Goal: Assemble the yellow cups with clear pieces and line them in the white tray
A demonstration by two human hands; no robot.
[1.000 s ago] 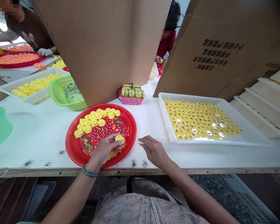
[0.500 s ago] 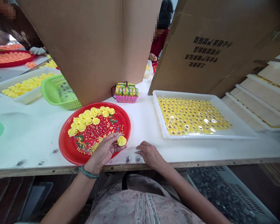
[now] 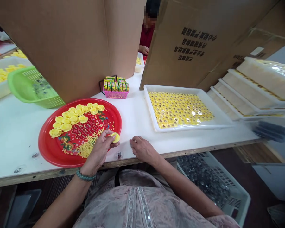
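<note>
My left hand (image 3: 100, 148) pinches a small round yellow plastic cup (image 3: 115, 137) over the right rim of a red round tray (image 3: 44, 152). Yellow pieces (image 3: 72, 115) lie along the tray's far left side, with many tiny yellow bits (image 3: 86, 146) scattered near its front. My right hand (image 3: 142, 148) rests low over the white tabletop, thumb and fingers drawn together. Whatever those fingertips hold is hidden. Between my hands, close to the table edge, lies a clear disc with dark marks (image 3: 119, 155).
A white tray (image 3: 154, 126) of yellow pieces stands to the right, stacked trays (image 3: 249, 95) beyond. A pink basket (image 3: 116, 94) of small boxes, a green basket (image 3: 21, 85) and cardboard panels (image 3: 85, 47) stand behind. Below is a grey crate (image 3: 237, 190). A co-worker's hand (image 3: 144, 49) shows between panels.
The view has swung right. My right hand has come down to the table's front, its fingers closing; one of two clear discs there no longer shows. My left hand keeps the yellow cup, now turned.
</note>
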